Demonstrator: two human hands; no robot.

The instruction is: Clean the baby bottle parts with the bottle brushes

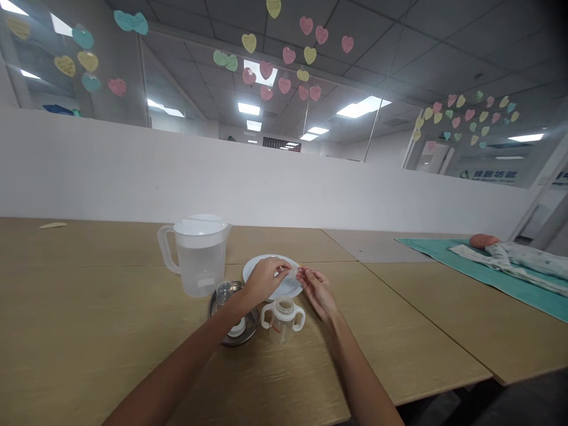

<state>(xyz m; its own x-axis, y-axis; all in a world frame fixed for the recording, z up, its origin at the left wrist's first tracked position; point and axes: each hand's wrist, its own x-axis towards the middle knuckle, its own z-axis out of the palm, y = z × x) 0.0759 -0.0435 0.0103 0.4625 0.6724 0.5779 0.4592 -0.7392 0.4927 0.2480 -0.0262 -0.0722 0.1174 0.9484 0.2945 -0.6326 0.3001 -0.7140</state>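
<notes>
My left hand (265, 278) and my right hand (316, 290) meet over a white plate (293, 289) and pinch a small clear part (293, 272) between their fingertips. Just below them stands an open baby bottle with two side handles (282, 319). To its left sits a shallow metal bowl (217, 305) with a clear lid piece and a white ring inside. A translucent plastic pitcher with a white lid (199, 254) stands behind the bowl, handle to the left.
A wooden table (110, 331) runs wide, with a seam at right. A teal mat (488, 275) holds a baby doll in patterned clothes (515, 255). A white partition stands behind. A small paper scrap (52, 225) lies at far left.
</notes>
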